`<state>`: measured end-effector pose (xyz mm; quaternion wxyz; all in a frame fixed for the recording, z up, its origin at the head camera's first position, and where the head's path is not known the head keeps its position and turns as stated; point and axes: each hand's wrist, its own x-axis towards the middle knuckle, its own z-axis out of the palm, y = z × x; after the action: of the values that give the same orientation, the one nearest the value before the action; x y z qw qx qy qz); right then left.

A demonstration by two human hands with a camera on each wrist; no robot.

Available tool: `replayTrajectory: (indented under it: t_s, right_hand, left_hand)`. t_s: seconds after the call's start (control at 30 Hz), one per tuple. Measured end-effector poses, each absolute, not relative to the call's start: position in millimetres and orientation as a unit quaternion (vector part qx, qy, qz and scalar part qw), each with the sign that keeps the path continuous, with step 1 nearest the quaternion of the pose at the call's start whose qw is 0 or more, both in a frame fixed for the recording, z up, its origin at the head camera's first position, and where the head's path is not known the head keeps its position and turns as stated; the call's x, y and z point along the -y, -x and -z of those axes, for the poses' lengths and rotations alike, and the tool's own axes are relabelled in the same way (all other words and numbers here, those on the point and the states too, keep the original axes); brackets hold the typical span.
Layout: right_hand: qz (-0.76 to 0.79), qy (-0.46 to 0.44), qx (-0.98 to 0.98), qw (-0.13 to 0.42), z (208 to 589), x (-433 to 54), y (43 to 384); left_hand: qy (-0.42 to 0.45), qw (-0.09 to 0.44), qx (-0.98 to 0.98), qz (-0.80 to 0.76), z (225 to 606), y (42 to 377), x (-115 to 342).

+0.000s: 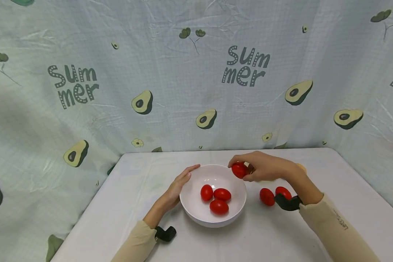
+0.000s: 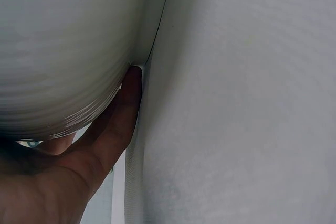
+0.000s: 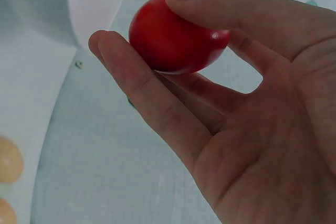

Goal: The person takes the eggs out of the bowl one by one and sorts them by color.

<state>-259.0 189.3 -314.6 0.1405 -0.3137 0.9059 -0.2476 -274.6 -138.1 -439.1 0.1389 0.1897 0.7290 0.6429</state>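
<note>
A white bowl point(image 1: 201, 218) stands on the table with three red eggs point(image 1: 219, 207) inside it. My left hand point(image 1: 177, 187) rests against the bowl's left side, its fingers stretched along the outer wall near the rim. In the left wrist view, a finger point(image 2: 126, 111) lies along the curved outside of the bowl point(image 2: 63, 51). Above the bowl's right rim, my right hand point(image 1: 266, 165) pinches another red egg point(image 1: 239, 170) between thumb and fingers. The right wrist view shows that egg point(image 3: 176, 38) held by the fingertips, with the palm behind it.
Two red eggs point(image 1: 267, 197) lie on the white table point(image 1: 249, 240) right of the bowl, below the right wrist. A yellow-orange egg point(image 1: 302, 167) peeks out behind that wrist. A cloth printed with avocados point(image 1: 206, 119) hangs behind the table.
</note>
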Motion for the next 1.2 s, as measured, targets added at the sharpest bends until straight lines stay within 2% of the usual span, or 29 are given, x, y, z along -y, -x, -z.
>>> replayTrajectory:
  t_s: [0.23,0.53,1.2]
  right_hand:
    - [0.261,0.309,-0.908,0.106,319.4,-221.1,253.4]
    - [0.288,0.263,-0.915,0.102,329.4,-263.5,247.4]
    - [0.345,0.155,-0.913,0.155,363.5,-340.0,251.0]
  left_hand:
    - [-0.192,0.145,-0.726,-0.644,438.1,273.9,139.9]
    - [-0.192,0.144,-0.727,-0.643,437.4,273.6,140.4]
    - [-0.192,0.141,-0.73,-0.641,438.7,275.5,138.4]
